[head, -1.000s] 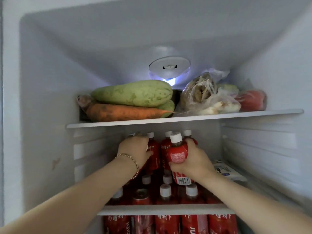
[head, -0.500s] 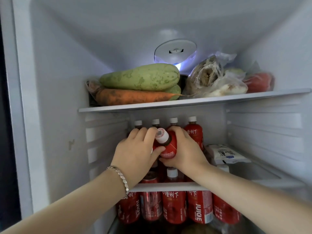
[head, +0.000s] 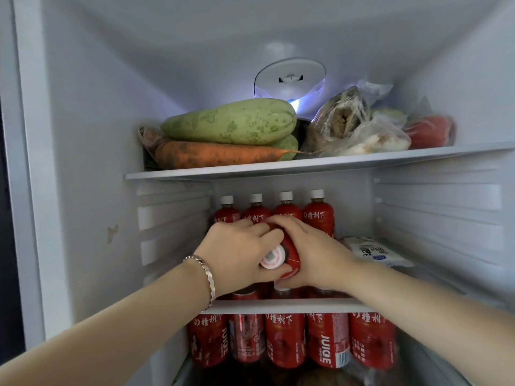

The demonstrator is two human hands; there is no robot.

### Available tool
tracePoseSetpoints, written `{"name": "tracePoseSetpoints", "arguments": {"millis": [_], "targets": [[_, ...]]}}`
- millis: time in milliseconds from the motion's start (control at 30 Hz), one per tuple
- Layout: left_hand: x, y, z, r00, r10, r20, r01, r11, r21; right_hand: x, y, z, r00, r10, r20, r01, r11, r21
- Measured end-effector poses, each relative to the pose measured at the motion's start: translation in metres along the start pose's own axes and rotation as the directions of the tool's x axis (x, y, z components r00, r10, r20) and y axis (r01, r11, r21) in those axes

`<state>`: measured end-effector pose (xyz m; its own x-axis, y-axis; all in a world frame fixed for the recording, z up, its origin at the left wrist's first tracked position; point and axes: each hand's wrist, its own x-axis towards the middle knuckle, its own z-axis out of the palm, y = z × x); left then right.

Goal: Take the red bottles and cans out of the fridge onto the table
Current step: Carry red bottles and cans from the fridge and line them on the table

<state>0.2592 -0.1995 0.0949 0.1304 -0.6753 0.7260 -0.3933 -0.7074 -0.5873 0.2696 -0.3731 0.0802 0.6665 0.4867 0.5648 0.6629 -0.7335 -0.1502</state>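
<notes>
Fridge walls (head: pixel 92 162): pale white plastic, moulded rails down both sides; small brownish mark on the left wall.
Light (head: pixel 289 79): round fitting at the top of the back wall, glowing cool blue-white at its lower edge.
Upper shelf (head: pixel 278 165): white-edged, spans the full width.
Lower shelf (head: pixel 278 305): white front edge, runs across the compartment.
Left edge: fridge frame, dark strip beyond it.

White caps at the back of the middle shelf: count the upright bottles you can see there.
4, in one row against the back wall: first bottle, second bottle, third bottle, fourth bottle. The hands hide others in front.
</notes>
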Motion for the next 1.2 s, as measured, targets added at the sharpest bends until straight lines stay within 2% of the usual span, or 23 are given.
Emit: {"name": "tracePoseSetpoints", "arguments": {"millis": [33, 100, 167, 233, 267, 400, 467, 600, 667, 767, 833, 900, 1033, 1200], "targets": [[-0.001, 0.001, 0.002, 1.0, 0.01, -0.014, -0.01, 1.0, -0.002, 0.005, 0.011, -0.004, 0.997, 0.024, 0.071, -0.026, 0.999, 0.027], [-0.002, 0.0, 0.003, 0.999, 0.012, -0.034, -0.012, 1.0, -0.002, 0.016, 0.038, -0.013, 0.986, 0.12, 0.112, -0.11, 0.99, -0.088], [-0.003, -0.001, 0.005, 0.999, 0.005, -0.05, -0.005, 1.0, 0.011, 0.029, 0.065, -0.022, 0.963, 0.263, -0.055, -0.269, 0.937, -0.223], [-0.004, -0.001, 0.006, 0.998, -0.009, -0.055, 0.01, 1.0, 0.022, 0.044, 0.081, -0.03, 0.915, 0.34, -0.215, -0.379, 0.908, -0.178], [-0.004, -0.001, 0.006, 0.998, -0.014, -0.055, 0.016, 1.0, 0.025, 0.053, 0.087, -0.031, 0.9, 0.373, -0.223, -0.408, 0.902, -0.138], [-0.003, -0.003, 0.006, 0.998, -0.03, -0.052, 0.031, 0.999, 0.027, 0.078, 0.102, -0.025, 0.887, 0.456, -0.069, -0.461, 0.87, -0.173], [-0.003, -0.003, 0.006, 0.998, -0.035, -0.055, 0.037, 0.999, 0.029, 0.083, 0.103, -0.021, 0.89, 0.449, -0.077, -0.455, 0.878, -0.148], [-0.005, 0.0, 0.007, 0.997, -0.027, -0.077, 0.029, 0.999, 0.02, 0.082, 0.097, -0.023, 0.879, 0.427, -0.21, -0.46, 0.876, -0.143], [-0.007, 0.001, 0.007, 0.996, -0.018, -0.084, 0.019, 1.0, 0.016, 0.082, 0.095, -0.023, 0.867, 0.458, -0.195, -0.489, 0.858, -0.158], [-0.009, 0.002, 0.005, 0.997, -0.004, -0.072, 0.006, 1.0, 0.028, 0.085, 0.095, -0.021, 0.854, 0.509, -0.111, -0.516, 0.8, -0.304], [-0.01, 0.002, 0.004, 0.998, -0.001, -0.06, 0.002, 1.0, 0.026, 0.089, 0.098, -0.019, 0.853, 0.52, -0.054, -0.512, 0.81, -0.286], [-0.011, 0.001, 0.003, 0.999, -0.013, -0.053, 0.014, 1.0, 0.021, 0.093, 0.1, -0.018, 0.853, 0.518, -0.065, -0.518, 0.822, -0.237], [-0.01, -0.001, 0.001, 0.998, -0.041, -0.038, 0.041, 0.999, 0.013, 0.092, 0.089, -0.02, 0.858, 0.482, -0.18, -0.514, 0.804, -0.3], [-0.017, -0.002, -0.002, 1.0, -0.025, -0.011, 0.025, 1.0, -0.007, 0.059, 0.051, -0.021, 0.916, 0.305, -0.262, -0.397, 0.782, -0.479]]}}
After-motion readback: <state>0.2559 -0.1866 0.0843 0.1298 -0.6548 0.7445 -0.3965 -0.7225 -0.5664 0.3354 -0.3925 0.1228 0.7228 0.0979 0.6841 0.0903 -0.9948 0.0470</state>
